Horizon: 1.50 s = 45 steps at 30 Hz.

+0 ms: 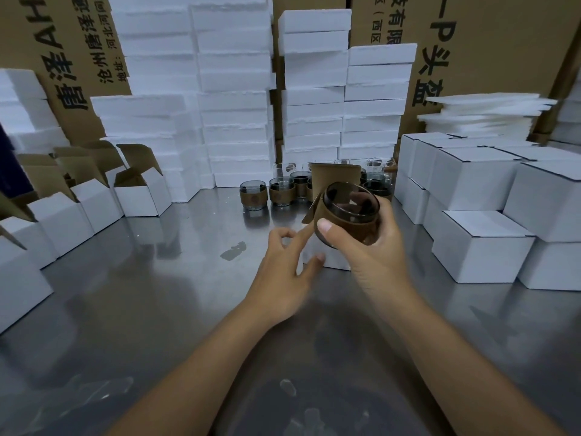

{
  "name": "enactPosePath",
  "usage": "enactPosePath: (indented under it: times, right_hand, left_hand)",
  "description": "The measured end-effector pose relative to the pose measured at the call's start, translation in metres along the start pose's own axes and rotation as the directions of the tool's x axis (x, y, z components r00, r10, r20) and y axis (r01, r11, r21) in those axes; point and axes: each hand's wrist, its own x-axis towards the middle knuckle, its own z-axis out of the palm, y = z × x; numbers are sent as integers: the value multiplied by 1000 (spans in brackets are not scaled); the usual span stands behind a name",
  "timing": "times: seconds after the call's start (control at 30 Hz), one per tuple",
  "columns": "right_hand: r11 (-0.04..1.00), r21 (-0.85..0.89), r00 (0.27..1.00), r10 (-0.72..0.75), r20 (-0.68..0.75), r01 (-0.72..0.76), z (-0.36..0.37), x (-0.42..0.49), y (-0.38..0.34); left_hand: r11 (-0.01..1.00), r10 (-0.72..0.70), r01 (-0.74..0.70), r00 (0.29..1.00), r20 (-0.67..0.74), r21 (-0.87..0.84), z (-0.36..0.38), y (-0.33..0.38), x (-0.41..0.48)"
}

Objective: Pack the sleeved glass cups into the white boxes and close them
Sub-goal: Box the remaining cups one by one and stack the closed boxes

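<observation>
My right hand [374, 247] grips a dark glass cup with a brown sleeve [349, 212], tilted with its mouth toward me, just above an open white box [330, 259] in the middle of the steel table. The box's brown flaps stand up behind and left of the cup. My left hand [286, 272] touches the box's left side, with fingers spread and one finger against the side flap. Several more sleeved cups [282, 190] stand in a group behind the box.
Open white boxes [138, 196] with raised brown flaps line the left side. Closed white boxes [481, 243] are stacked at the right. White foam blocks [235, 99] and large cardboard cartons form a wall at the back. Steel table [157, 309] stretches toward me.
</observation>
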Motion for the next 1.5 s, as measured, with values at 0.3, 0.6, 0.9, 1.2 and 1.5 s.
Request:
enactPosePath:
  times: [0.3,0.6,0.9,1.2,1.5]
  right_hand:
    - [987,-128,996,-92,19,94,2,-2,-5]
    - [984,-166,998,-65,13,66,1,-2,-9]
    - [994,-31,995,-100,4,100,-2,1,-8]
    - [905,-369,971,-237,-16,214,-6,1,-2]
    - [768,-603,976,-186,113,216,-12,2,2]
  left_hand:
    - [982,149,-117,964,-219,149,-4,2,2]
    - [900,365,-271,897,-251,342,-9,10,-7]
    - [797,534,-395,815,-227,456,-12,8,-5]
    - [790,555,-426,803,-218,441,-16,12,-7]
    - [827,510,-389,823,-250,407,-17,9,-8]
